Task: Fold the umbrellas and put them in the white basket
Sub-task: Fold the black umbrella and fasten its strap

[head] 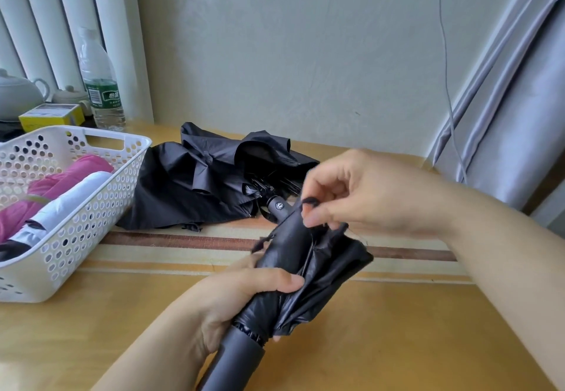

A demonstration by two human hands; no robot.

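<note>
My left hand (pixel 241 295) grips a collapsed black umbrella (pixel 308 268) around its gathered canopy, just above the grey handle (pixel 235 357). My right hand (pixel 357 195) pinches the umbrella's black strap at the top of the canopy. A second black umbrella (pixel 201 182) lies loose and crumpled on the table behind, its grey handle pointing toward me. The white perforated basket (pixel 91 207) stands at the left. It holds a folded pink umbrella (pixel 55 185) and a folded white umbrella (pixel 73 198).
The wooden table (pixel 397 329) carries a striped runner (pixel 183 250). At the back left stand a water bottle (pixel 99 84), a yellow box (pixel 52 116) and a white teapot (pixel 18 94). A grey curtain (pixel 504 115) hangs at the right.
</note>
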